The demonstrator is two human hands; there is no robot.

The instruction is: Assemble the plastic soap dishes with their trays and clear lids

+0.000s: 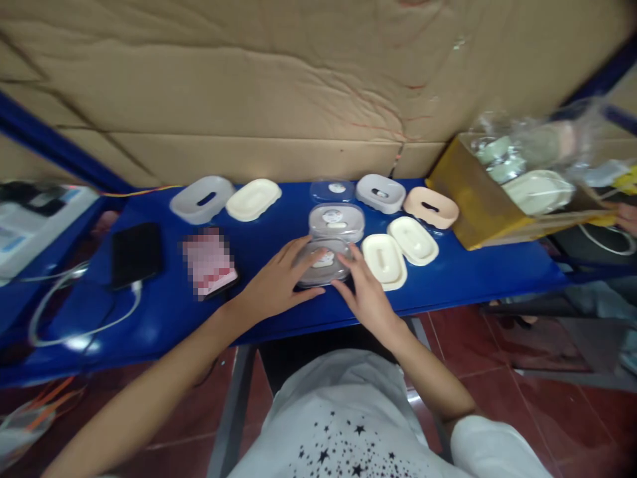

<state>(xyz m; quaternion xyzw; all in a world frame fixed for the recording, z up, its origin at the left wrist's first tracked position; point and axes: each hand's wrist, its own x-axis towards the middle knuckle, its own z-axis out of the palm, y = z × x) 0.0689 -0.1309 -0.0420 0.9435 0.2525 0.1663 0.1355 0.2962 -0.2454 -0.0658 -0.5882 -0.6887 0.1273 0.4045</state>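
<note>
Hands at the near edge of the blue table (pixel 448 279): left hand (pixel 279 282) and right hand (pixel 365 292) bracket a clear plastic case (pixel 322 262), fingers spread and pressed to its sides, neither clenched. Fingertips hide the case's flanks; its contents read only as a pale blur. A second clear case (pixel 336 222) sits just behind it. A black phone (pixel 136 253) lies well left. The bag-covered yellow box (pixel 468 192) at right is smeared, contents indistinct.
</note>
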